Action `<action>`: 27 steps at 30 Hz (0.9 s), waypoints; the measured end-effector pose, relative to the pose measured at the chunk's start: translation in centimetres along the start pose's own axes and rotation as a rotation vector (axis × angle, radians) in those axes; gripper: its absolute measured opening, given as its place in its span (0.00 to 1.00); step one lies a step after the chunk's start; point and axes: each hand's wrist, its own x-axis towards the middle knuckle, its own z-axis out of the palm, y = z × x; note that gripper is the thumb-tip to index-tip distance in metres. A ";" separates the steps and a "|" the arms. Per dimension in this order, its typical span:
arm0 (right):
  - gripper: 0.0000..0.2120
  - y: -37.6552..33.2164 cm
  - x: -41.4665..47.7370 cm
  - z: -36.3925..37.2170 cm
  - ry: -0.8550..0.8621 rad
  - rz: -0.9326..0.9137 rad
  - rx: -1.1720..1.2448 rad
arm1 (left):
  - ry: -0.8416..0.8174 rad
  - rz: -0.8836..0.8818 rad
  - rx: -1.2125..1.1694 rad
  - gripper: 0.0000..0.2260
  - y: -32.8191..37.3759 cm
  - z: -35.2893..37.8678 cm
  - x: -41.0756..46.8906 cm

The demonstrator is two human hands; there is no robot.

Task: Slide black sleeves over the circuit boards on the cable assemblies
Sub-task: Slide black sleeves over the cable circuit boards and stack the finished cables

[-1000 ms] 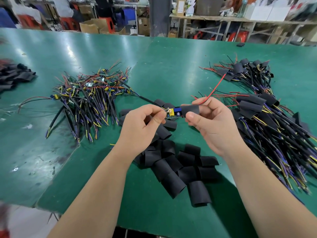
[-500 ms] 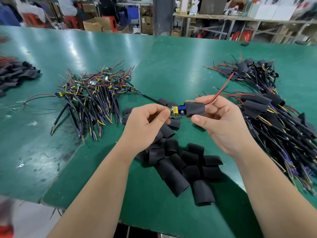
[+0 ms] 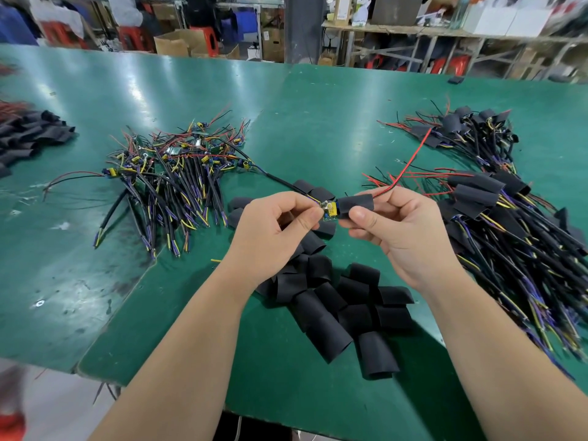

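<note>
The left hand (image 3: 280, 227) is pinching the cable end of a small circuit board (image 3: 329, 212) in curled fingers, above the green worktop (image 3: 318, 122). The right hand (image 3: 401, 230) is grasping a black sleeve (image 3: 356, 203) between thumb and fingers. The sleeve's mouth is sitting over the board's far end, while the yellow component and green edge are showing bare between the hands. A red lead (image 3: 410, 163) is trailing out of the sleeve's other end.

To do this step well, the board probably wants holding in line with the sleeve. The right thumb should be squeezing lightly so the mouth is staying rounded, since the yellow part looks likely to snag. The left fingers will need to retreat onto the black cable (image 3: 286, 183) so that the sleeve can cover the whole board.

Loose sleeves (image 3: 334, 300) are lying below the hands, bare assemblies (image 3: 171, 173) to the left and sleeved ones (image 3: 509, 218) to the right.

No brand, label or writing is readable; the background boxes are too blurred.
</note>
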 end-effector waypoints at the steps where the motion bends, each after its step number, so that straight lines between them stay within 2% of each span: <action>1: 0.18 0.1 0.0 -0.1 -0.009 -0.003 -0.011 | -0.002 0.006 0.008 0.10 0.0 0.0 0.0; 10: 0.12 1.0 -0.1 0.4 -0.020 -0.011 -0.102 | 0.012 -0.017 -0.008 0.10 0.0 -0.2 0.1; 13: 0.06 0.6 0.0 0.2 -0.039 0.060 0.062 | -0.008 -0.052 -0.068 0.10 0.2 -0.1 0.0; 16: 0.10 0.2 -0.1 0.0 -0.101 0.133 0.199 | -0.057 -0.091 -0.155 0.08 0.5 -0.1 -0.1; 21: 0.14 0.6 -0.4 0.4 -0.174 0.209 0.276 | -0.086 -0.140 -0.302 0.07 1.0 0.0 -0.1; 27: 0.09 0.7 -0.4 0.3 -0.195 0.220 0.337 | -0.050 -0.146 -0.339 0.10 1.1 -0.2 0.0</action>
